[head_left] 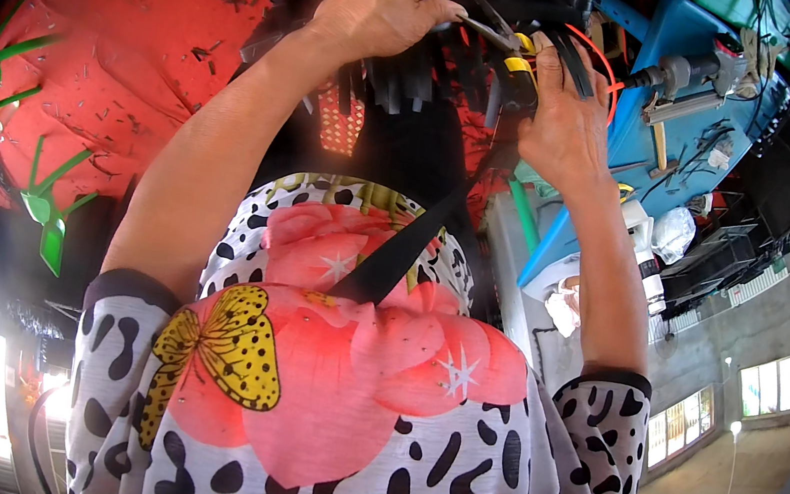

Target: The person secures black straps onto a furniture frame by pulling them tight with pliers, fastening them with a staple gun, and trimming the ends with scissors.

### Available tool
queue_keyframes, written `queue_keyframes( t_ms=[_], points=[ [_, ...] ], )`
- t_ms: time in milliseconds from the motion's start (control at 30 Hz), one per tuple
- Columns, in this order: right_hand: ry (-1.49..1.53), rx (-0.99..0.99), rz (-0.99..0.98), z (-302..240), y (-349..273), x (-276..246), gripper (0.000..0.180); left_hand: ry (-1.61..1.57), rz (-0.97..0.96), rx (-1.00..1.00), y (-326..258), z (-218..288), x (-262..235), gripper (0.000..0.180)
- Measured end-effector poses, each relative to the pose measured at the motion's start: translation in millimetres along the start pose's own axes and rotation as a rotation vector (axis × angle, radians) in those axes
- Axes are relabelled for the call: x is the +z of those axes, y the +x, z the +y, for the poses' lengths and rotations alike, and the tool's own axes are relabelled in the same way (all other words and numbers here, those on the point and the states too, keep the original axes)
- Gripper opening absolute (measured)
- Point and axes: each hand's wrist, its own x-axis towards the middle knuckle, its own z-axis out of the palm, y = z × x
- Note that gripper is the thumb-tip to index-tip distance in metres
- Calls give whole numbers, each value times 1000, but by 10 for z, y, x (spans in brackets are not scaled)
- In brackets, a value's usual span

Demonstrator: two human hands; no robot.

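A red surface (pixel 122 37) strewn with black clippings lay beside a blue desk (pixel 676 44). Left hand (pixel 383 8) fingers gripped yellow-handled pliers (pixel 505 40); right hand (pixel 564 119) fingers pinched black cable ties (pixel 572 65).

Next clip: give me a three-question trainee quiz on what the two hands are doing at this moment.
1. True or false: the left hand grips a metal cutting tool with yellow-tipped handles.
2. What lies under the right hand?
A. a green plastic cup
B. a bundle of black strips
C. a white towel
3. Fill in: the surface behind the hands, littered with small black scraps, is coloured ____.

Key
1. True. The fingers are closed around the tool's handles.
2. B. The right hand presses on the black strips, next to a thin orange cord.
3. Red: the red surface fills the upper left of the head view.
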Motion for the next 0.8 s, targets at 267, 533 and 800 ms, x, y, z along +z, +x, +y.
queue_keyframes(
  t_ms=[267, 533, 800],
  points=[
    [464, 69, -28, 16, -24, 64, 68, -100, 22, -118, 33, 82, -4, 28],
    [-16, 86, -18, -7, -68, -39, 58, -49, 38, 57, 22, 42, 62, 28],
    [31, 127, -171, -32, -76, -118, 51, -158, -78, -411, 81, 41, 189, 34]
  ],
)
